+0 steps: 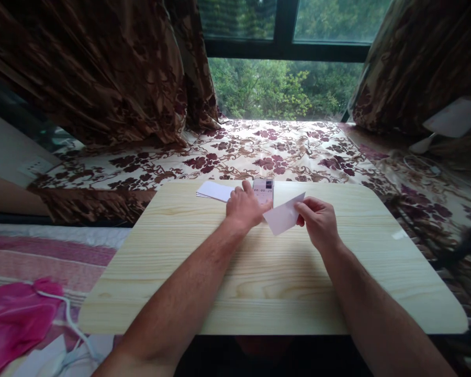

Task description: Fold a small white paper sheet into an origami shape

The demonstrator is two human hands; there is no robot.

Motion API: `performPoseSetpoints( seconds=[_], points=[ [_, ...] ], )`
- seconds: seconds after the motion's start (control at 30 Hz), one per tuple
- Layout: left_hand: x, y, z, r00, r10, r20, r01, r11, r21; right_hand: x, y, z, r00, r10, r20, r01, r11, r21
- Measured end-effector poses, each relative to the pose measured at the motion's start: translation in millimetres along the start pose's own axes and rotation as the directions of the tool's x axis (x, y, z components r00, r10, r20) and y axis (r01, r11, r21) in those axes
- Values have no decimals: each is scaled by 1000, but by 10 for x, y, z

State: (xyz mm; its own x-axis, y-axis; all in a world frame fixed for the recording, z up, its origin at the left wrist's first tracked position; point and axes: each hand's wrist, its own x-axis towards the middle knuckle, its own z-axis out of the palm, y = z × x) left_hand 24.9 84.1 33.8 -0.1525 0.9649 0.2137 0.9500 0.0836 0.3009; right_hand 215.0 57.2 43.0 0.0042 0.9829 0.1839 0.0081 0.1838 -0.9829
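head view. your right hand (pixel 317 222) pinches the right edge of a folded white sheet (pixel 284 215) between thumb and bent fingers, a narrow grip closed on the paper. the sheet is held tilted, its upper corner raised toward the window and its lower corner close above the table (pixel 259 293). it reaches from this grip leftward to your left hand (pixel 245 209). that hand lies palm down with curled fingers, knuckles up, its thumb side meeting the sheet's left corner; whether it actually clamps the paper cannot be told from here.

just beyond the left hand's fingertips, on the far edge of the pale wooden table, lies a phone (pixel 263 190) with its screen lit. to the left of that hand, also at the far edge, rests a small stack of white paper (pixel 215 190), near but apart from the knuckles.

past both grips, a floral cloth (pixel 290 152) covers the ledge under the window (pixel 282 84), with patterned curtains (pixel 102 68) to either side. well behind and left of your left forearm lie a pink bag (pixel 11 314) and a white cable (pixel 68 314).
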Motion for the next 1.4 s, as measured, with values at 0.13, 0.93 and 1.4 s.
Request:
performPoseSetpoints(
  seconds=[0.13, 0.93, 1.4],
  points=[
    [-112, 294, 135, 997, 39, 63, -43, 997, 63, 48, -24, -81, 995, -18, -101, 20, 1000, 23],
    [-1433, -966, -548, 980, -129, -153, 140, 988, 59, -96, 79, 92, 993, 57, 103, -56, 998, -10],
    [-937, 120, -93, 972, 86, 217, 153, 467, -871, -125, 109, -6, 795, 281, 538, -192, 957, -217]
  ],
)
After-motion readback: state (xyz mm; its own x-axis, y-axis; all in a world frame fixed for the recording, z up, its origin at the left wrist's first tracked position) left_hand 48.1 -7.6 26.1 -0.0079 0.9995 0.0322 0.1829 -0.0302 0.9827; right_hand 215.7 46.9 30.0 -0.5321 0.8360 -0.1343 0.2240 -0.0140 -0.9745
